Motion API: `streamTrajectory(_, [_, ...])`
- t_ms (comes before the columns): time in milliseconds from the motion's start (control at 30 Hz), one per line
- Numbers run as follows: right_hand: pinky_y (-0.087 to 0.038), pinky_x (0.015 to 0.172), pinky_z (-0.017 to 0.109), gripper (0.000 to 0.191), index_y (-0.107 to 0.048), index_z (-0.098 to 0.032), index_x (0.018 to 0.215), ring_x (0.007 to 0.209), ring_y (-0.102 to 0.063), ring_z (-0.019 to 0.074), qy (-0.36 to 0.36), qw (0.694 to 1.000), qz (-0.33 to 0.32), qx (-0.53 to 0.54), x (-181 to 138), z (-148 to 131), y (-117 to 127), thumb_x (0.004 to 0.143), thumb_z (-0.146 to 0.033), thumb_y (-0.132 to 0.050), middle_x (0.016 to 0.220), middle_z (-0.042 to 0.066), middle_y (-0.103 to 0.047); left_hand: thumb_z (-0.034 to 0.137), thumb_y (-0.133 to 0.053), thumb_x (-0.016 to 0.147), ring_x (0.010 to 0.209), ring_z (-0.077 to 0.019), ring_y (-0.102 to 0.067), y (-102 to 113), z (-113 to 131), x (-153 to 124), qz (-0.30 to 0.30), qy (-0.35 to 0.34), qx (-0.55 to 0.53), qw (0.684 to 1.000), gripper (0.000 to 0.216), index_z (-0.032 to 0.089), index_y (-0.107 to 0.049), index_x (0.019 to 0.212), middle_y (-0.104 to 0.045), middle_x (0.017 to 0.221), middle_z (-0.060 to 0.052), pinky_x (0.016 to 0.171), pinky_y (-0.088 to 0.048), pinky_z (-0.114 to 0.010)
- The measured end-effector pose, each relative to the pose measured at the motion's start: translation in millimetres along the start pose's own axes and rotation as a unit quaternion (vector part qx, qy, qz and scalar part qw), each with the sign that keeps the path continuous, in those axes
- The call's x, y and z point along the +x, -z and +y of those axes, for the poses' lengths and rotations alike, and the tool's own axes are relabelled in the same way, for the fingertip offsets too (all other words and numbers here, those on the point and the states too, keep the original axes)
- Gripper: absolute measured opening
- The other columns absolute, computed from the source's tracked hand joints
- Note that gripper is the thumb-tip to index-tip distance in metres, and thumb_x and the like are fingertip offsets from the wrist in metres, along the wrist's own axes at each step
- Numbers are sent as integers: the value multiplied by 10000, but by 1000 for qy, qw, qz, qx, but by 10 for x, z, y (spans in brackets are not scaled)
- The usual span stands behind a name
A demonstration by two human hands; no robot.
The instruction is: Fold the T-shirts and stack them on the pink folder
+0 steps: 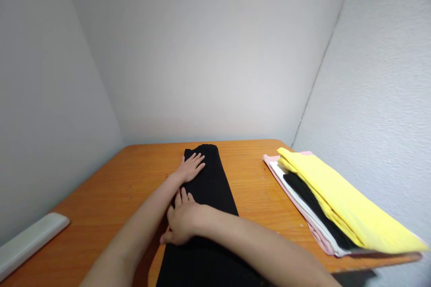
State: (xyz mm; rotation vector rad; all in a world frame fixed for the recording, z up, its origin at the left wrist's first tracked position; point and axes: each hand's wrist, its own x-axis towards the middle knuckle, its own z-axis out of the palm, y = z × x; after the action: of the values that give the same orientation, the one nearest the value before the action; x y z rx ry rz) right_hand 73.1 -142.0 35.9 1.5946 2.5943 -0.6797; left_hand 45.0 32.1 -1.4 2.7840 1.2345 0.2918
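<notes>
A long black garment [215,188] lies folded into a narrow strip down the middle of an orange wooden table [134,179]. My left hand [191,167] rests flat on its far end, fingers spread and open. My right hand [183,222] lies palm down on the strip closer to me, fingers stretched toward the left edge of the cloth. Neither hand holds anything.
A stack of folded clothes [336,206] sits at the table's right edge, yellow on top, then black, white and pink. A pale grey flat bar [30,240] lies at the near left corner. White walls close in on three sides.
</notes>
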Motion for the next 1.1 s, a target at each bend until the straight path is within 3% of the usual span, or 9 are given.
streamTrajectory(167, [-177, 1174, 515, 846, -204, -48, 1520, 1452, -122, 327, 127, 988, 90, 22, -841, 313, 141, 928, -578, -495, 1556, 232, -168, 397, -351, 980, 1470, -258, -192, 291, 251, -177, 99, -76, 15, 992, 488, 222, -439, 1427, -343, 1553, -73, 1192, -73, -549])
streamTrajectory(333, [-137, 1193, 474, 812, -236, -118, 1526, 1461, -110, 287, 63, 992, 110, 5, -1675, 748, 174, 931, -630, -446, 1572, 163, -184, 353, -262, 1011, 1390, -210, -367, 633, 424, -753, 181, -93, 0, 979, 472, 138, -464, 1380, -453, 1473, -127, 1178, -254, -430])
streamTrajectory(467, [-119, 1195, 465, 1017, -201, -143, 1537, 1462, -93, 300, 56, 996, 72, -13, -2122, 983, 81, 791, -695, -616, 1580, 161, -146, 384, -304, 1015, 1290, -182, -491, 751, 471, -1461, 118, -155, -37, 980, 406, 212, -542, 1296, -568, 1368, -74, 1120, -367, -376])
streamTrajectory(600, [-107, 1190, 496, 1129, -180, -159, 1543, 1458, -89, 334, 125, 988, 63, -64, -2264, 1035, -100, 680, -553, -791, 1585, 166, -118, 574, -482, 915, 1342, -254, -448, 770, 543, -2130, -15, -237, -41, 970, 578, 272, -446, 1407, -483, 1461, -85, 1125, -356, -432])
streamTrajectory(700, [-138, 1192, 477, 1033, -208, -160, 1537, 1458, -121, 312, 126, 978, 99, -131, -2234, 1009, -245, 695, -289, -793, 1586, 165, -138, 716, -662, 691, 1367, -340, -402, 725, 628, -2493, -63, -271, -28, 960, 978, 257, -329, 1486, -394, 1517, -130, 1128, -338, -489])
streamTrajectory(767, [-162, 1191, 460, 956, -236, -158, 1529, 1454, -152, 295, 112, 971, 126, -168, -2187, 991, -330, 704, -148, -720, 1583, 163, -165, 652, -728, 672, 1405, -347, -335, 652, 682, -2655, -69, -278, -10, 958, 1061, 254, -235, 1523, -324, 1553, -128, 1149, -303, -496])
streamTrajectory(867, [-213, 1175, 467, 873, -283, -158, 1512, 1439, -207, 299, 102, 966, 136, -196, -2125, 978, -421, 718, -89, -638, 1567, 171, -226, 271, -601, 896, 1432, -262, -300, 503, 726, -2780, -31, -263, 42, 963, 759, 304, -184, 1530, -316, 1561, -76, 1158, -309, -449])
streamTrajectory(933, [-240, 1162, 467, 818, -306, -169, 1503, 1433, -229, 294, 93, 966, 131, -204, -2117, 970, -445, 742, -70, -587, 1556, 169, -260, 86, -449, 934, 1406, -215, -357, 424, 729, -2805, 3, -259, 65, 964, 652, 316, -246, 1509, -381, 1528, -58, 1135, -358, -408])
streamTrajectory(1100, [-244, 1143, 503, 778, -390, -226, 1465, 1412, -280, 288, 92, 977, 117, -151, -2312, 885, -412, 722, -59, -550, 1531, 136, -333, 114, -432, 940, 1336, -215, -467, 401, 762, -2878, 69, -301, 10, 951, 406, 241, -503, 1319, -543, 1408, -85, 1064, -449, -374])
